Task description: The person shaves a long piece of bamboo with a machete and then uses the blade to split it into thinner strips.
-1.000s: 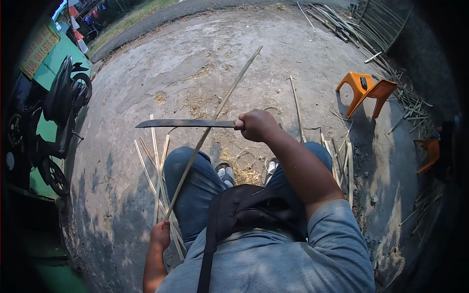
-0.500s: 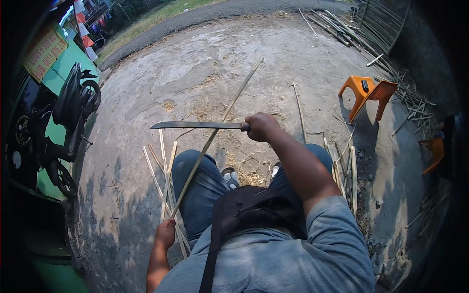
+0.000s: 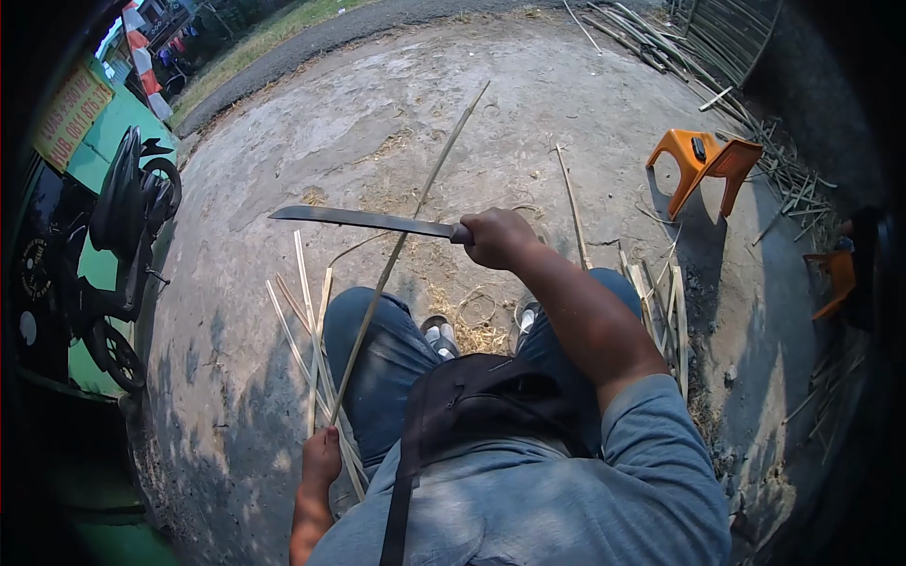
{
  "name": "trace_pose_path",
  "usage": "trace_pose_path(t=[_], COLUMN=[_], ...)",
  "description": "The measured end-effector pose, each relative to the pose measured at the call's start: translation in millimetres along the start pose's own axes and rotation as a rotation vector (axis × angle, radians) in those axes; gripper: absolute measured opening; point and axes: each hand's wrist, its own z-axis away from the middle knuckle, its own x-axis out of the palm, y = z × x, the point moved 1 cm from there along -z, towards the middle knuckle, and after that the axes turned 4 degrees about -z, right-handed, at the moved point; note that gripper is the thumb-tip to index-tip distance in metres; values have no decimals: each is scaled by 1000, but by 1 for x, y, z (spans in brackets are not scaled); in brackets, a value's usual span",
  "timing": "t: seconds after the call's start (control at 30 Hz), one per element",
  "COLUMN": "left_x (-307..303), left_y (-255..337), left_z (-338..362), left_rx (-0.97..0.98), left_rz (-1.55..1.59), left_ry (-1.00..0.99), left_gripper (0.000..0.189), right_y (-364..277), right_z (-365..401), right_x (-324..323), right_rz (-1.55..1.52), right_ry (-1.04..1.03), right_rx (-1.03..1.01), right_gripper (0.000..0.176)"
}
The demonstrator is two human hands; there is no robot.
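Note:
My right hand (image 3: 498, 239) is closed around the handle of a machete (image 3: 363, 220), whose long blade points left and lies across a bamboo strip (image 3: 436, 168). The near end of that strip is gripped in my left hand (image 3: 322, 457), down beside my left thigh. From there the strip slants up and away past my left knee, its far end over the ground. Several pale split strips (image 3: 309, 349) lean beside my left leg, close to my left hand. Another group of strips (image 3: 678, 321) is by my right leg.
An orange plastic chair (image 3: 703, 165) with a small black object (image 3: 698, 148) on it stands at the right. Bamboo poles and offcuts (image 3: 802, 203) lie along the right wall. A black motorbike (image 3: 127, 245) is parked at the left. Shavings (image 3: 481, 337) litter the ground between my feet.
The machete's tip has risen and its handle has moved slightly left, so the blade now tilts up to the left. My left hand still grips the strip. The view has shifted slightly.

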Motion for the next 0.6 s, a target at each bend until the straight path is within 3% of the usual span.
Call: trace_pose_path(t=[0.13,0.27,0.4,0.6], left_x=[-3,-1,-9,-1], left_y=[0,-3,-6,-8], left_z=[-2,1,-2,-3], left_rx=[18,-15,0,-26], left_rz=[27,20,-20,61], left_ry=[3,18,-1,-39], left_gripper=[75,76,77,80], right_y=[-6,34,32,-9], right_z=[-5,-30,-28,-5], right_x=[4,7,7,11], right_rz=[99,-83,-93,46], right_ry=[-93,151,171,36], right_rx=[20,156,161,-91], right_gripper=[14,17,17,15])
